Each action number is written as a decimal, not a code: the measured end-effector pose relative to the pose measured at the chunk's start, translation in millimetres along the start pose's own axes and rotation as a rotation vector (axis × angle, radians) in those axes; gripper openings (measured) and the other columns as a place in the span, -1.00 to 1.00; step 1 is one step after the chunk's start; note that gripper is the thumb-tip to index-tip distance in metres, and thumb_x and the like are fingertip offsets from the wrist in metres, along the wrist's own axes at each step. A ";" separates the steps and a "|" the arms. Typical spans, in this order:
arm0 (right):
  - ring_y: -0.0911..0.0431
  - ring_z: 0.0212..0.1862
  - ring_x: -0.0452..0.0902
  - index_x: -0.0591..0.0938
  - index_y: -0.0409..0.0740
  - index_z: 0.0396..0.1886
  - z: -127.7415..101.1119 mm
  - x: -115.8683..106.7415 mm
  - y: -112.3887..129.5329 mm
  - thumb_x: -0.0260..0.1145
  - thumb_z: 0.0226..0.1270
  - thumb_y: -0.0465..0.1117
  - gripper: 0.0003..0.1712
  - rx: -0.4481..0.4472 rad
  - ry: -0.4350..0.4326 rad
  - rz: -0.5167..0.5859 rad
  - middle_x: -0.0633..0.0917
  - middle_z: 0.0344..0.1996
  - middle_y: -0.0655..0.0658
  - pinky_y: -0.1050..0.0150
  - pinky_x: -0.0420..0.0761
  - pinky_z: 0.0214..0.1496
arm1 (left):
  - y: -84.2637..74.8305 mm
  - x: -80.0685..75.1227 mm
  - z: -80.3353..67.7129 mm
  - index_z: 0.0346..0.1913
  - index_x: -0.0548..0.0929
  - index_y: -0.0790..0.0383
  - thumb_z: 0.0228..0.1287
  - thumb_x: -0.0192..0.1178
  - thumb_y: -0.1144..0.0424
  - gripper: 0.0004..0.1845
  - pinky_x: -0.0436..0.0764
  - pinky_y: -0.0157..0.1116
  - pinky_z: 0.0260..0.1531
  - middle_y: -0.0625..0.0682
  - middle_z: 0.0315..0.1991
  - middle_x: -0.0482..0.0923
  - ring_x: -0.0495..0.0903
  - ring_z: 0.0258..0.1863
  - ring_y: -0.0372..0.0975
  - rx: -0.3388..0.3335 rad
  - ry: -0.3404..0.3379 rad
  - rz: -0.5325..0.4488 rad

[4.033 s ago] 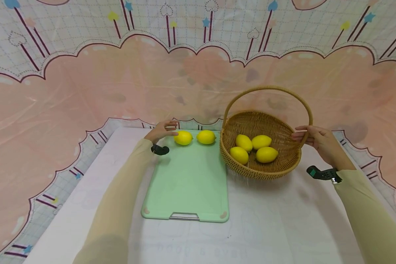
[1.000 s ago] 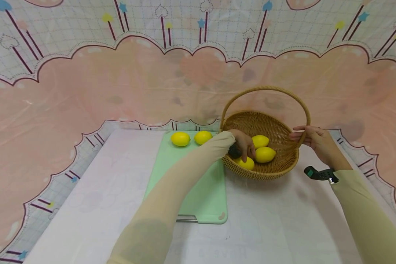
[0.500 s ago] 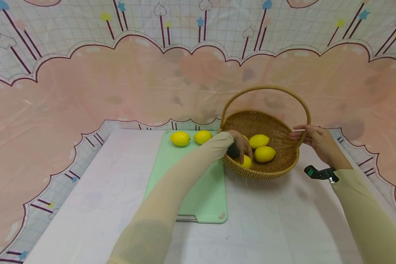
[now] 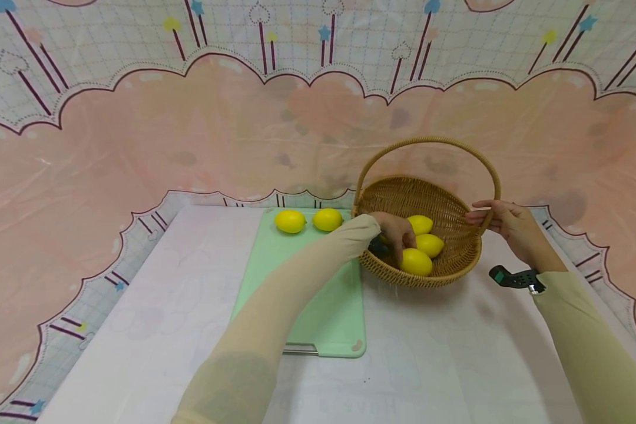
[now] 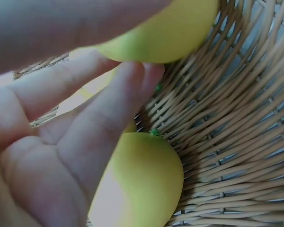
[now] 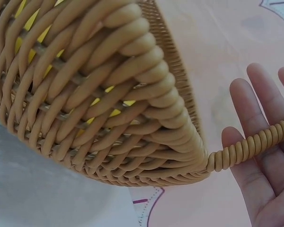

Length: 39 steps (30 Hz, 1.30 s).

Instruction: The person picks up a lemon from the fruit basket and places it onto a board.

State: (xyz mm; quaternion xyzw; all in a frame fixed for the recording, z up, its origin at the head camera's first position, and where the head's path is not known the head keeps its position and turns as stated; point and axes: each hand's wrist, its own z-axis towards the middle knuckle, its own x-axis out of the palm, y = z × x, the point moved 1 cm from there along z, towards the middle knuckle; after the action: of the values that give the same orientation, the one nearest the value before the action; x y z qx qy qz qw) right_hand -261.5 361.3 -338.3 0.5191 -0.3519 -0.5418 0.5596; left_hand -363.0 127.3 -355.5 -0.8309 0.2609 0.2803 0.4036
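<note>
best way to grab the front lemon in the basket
Take the front lemon across its narrow middle, coming from above and the left, where the left hand already touches it. It lies on its side near the basket front rim, and the handle arches overhead, so a high grip clears both.

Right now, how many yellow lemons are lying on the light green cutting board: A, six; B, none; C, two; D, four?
C: two yellow lemons lie side by side at the far end of the light green cutting board, apart from the ones inside the woven wicker basket, where the left hand grips one.
</note>
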 end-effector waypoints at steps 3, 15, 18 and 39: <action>0.30 -0.11 0.65 0.60 -0.10 0.01 0.3 0.2 0.6 -0.12 0.52 -0.08 -0.60 -0.004 0.000 -0.002 0.75 -0.25 0.07 0.57 0.53 -0.01 | -3.8 1.7 -2.7 0.26 0.46 0.23 0.17 0.30 0.30 -0.44 0.47 -0.38 0.17 0.10 0.24 0.47 0.46 0.21 -0.17 -0.008 -0.021 0.021; 0.31 -0.11 0.64 0.55 -0.26 0.07 2.0 0.1 0.2 -0.10 0.51 -0.05 -0.55 0.008 -0.018 -0.025 0.75 -0.26 0.09 0.59 0.53 -0.02 | -9.8 2.9 2.5 0.36 0.34 0.07 0.26 0.18 0.36 -0.40 0.60 -0.37 -0.05 0.23 0.33 0.32 0.44 0.24 -0.12 -0.008 -0.030 -0.081; 0.31 -0.12 0.64 0.54 -0.28 0.08 2.6 -0.4 -0.5 -0.10 0.51 -0.05 -0.54 0.010 -0.022 -0.037 0.75 -0.26 0.10 0.60 0.53 -0.02 | -11.9 3.0 6.6 0.34 0.36 0.11 0.26 0.20 0.31 -0.42 0.62 -0.37 -0.09 0.22 0.34 0.31 0.44 0.25 -0.12 0.001 -0.035 -0.112; 0.31 -0.11 0.65 0.60 -0.11 0.00 -0.2 -0.8 -0.4 -0.11 0.51 -0.07 -0.61 -0.007 0.000 -0.013 0.75 -0.25 0.08 0.58 0.53 -0.02 | -18.7 10.7 11.8 0.25 0.46 0.12 0.15 0.32 0.24 -0.43 0.47 -0.43 0.10 0.05 0.34 0.33 0.34 0.30 -0.16 0.051 -0.133 -0.005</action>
State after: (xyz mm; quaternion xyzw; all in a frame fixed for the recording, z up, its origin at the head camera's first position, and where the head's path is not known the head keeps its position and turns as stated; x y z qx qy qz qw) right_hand -261.5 362.2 -338.6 0.5193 -0.3464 -0.5467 0.5581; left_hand -346.1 144.8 -359.0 -0.8005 0.2387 0.3271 0.4419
